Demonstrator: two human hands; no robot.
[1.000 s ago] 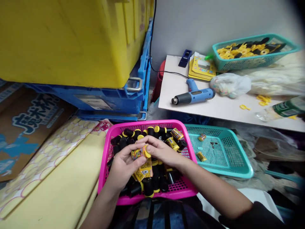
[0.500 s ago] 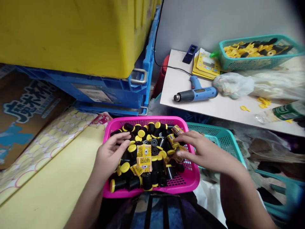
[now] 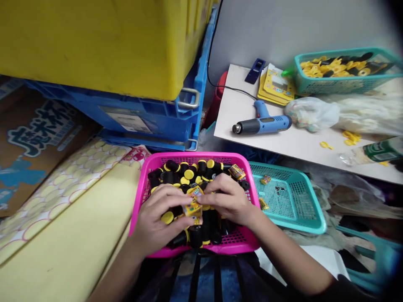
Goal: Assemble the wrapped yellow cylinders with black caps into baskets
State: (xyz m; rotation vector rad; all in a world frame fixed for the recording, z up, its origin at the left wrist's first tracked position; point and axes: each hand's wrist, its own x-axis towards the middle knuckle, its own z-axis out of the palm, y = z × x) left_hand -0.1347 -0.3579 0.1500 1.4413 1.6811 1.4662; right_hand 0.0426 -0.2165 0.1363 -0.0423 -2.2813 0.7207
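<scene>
A pink basket (image 3: 137, 209) full of small black canisters with yellow caps (image 3: 189, 174) sits at my lap. Above its middle, my left hand (image 3: 162, 216) grips small yellow printed labels (image 3: 192, 207) between thumb and fingers. My right hand (image 3: 228, 199) has come against them from the other side, its fingertips pinched on a yellow printed label (image 3: 195, 192). The fingers partly hide the labels and the canisters below. Another printed label (image 3: 236, 172) lies on the canisters at the basket's right back corner.
A teal basket (image 3: 310, 197) with a few yellow pieces stands to the right. On the white table (image 3: 226, 109) lie a blue heat gun (image 3: 264, 125), a plastic bag (image 3: 311, 112) and a teal basket of yellow and black parts (image 3: 336, 86). Blue and yellow crates (image 3: 151, 58) rise at the left.
My right hand has moved left from the basket's right side to the middle. My left hand has moved right and taken hold of the labels that lay on the canisters.
</scene>
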